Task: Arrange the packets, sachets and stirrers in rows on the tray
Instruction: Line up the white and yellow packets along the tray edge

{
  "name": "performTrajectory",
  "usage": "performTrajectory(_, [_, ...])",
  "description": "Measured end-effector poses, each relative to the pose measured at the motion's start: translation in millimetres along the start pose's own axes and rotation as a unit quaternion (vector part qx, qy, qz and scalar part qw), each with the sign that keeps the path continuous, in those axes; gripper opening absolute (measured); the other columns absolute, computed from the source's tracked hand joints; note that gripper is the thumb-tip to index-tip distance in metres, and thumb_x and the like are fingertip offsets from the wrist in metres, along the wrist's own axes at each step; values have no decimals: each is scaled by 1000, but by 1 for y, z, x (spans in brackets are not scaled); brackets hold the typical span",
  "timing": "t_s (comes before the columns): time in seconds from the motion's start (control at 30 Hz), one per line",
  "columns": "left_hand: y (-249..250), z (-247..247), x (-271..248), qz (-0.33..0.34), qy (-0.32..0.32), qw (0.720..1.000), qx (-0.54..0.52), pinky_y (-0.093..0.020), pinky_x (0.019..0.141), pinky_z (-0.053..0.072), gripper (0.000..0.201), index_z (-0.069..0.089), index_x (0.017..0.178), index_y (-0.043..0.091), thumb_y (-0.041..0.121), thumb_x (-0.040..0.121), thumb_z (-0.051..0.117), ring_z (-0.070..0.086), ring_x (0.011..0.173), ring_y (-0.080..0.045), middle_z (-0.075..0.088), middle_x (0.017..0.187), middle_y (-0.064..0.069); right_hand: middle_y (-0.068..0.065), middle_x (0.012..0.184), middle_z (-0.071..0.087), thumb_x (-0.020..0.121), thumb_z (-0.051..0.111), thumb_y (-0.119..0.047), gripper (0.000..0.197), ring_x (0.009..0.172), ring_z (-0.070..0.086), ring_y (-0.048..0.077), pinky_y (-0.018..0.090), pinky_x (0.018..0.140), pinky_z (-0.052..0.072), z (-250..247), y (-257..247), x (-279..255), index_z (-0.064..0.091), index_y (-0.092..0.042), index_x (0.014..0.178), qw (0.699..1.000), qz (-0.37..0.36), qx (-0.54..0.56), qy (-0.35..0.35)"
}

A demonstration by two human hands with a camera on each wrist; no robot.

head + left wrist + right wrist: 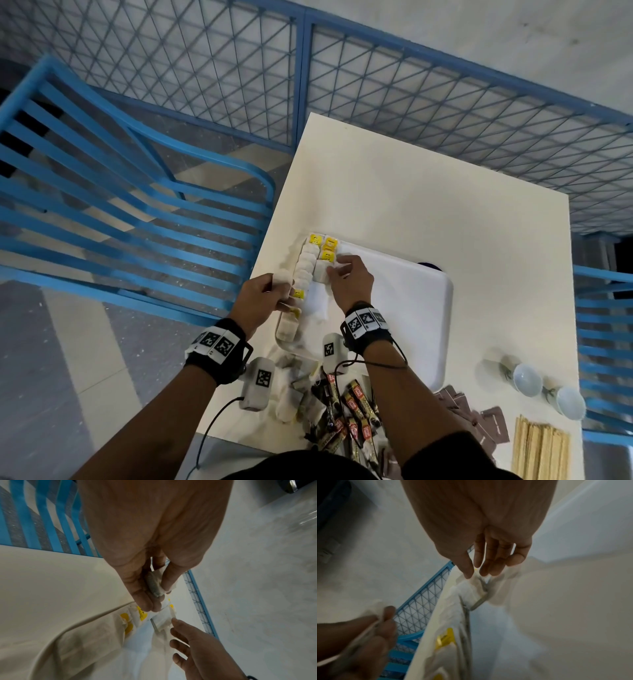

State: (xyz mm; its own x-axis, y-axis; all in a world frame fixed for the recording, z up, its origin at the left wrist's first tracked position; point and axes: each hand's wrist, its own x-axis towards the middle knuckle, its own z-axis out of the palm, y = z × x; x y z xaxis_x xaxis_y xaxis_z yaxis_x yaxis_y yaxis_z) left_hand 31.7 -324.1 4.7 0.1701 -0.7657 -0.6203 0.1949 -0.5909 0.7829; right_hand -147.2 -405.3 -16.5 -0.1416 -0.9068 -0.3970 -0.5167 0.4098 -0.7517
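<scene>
A white tray [414,308] lies on the cream table [411,192]. Tea bags with yellow tags [310,260] stand in rows along its left side. My left hand [284,291] hovers at the tray's left edge and pinches a tea bag [155,582] between thumb and fingers. My right hand [334,270] reaches over the second row, and its fingertips [485,572] touch a tea bag [163,619] lying there. In the right wrist view the fingers point down fairly straight. My left hand [368,635] shows at that view's lower left.
Near the table's front edge lie loose tea bags [291,390], dark coffee sachets [349,411], brown packets [486,421] and wooden stirrers [541,448]. Two small white cups [527,380] stand at the right. Blue chairs [120,171] flank the table, with a mesh fence [411,85] behind.
</scene>
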Motion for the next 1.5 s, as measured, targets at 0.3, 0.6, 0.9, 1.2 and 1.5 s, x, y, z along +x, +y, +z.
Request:
performTrajectory(0.3, [1,9,-3,27,-25,999,33,-35,67,57,11,70,100,-3,2,98,61,69,76,-25,73,90,-17,-8,93,73,89,73,-36,21,83,64,7,11,75,45,0,-27,-29,74,-19,101,969,-140,-15,-202])
performTrajectory(0.6, [1,17,-15,42,-25,999,21,-29,66,58,7,73,100,4,5,93,70,72,80,-22,75,89,-12,-3,87,73,83,78,-13,5,71,58,0,10,69,42,-22,-37,-42,74,-11,86,960,-226,64,-152])
performTrajectory(0.9, [-2,26,-27,60,-12,997,43,-39,75,60,9,72,101,4,8,93,70,73,83,-26,77,90,-12,-8,88,74,84,79,-28,13,73,59,4,9,71,44,-31,-26,-46,76,-20,93,971,-184,44,-149])
performTrajectory(1.2, [-6,24,-31,42,-11,998,55,-40,72,59,17,70,104,6,17,92,74,73,79,-26,77,91,-11,-9,83,70,87,74,-25,7,73,61,5,5,68,40,-29,-11,-47,73,-18,88,971,-176,-33,-158])
performTrajectory(1.5, [-17,-2,-23,23,-2,992,122,-32,61,54,10,69,105,10,10,99,61,72,78,-23,78,91,-5,-4,74,59,89,72,-24,11,73,53,16,14,63,30,-20,8,-18,69,-15,84,978,-112,-128,-119])
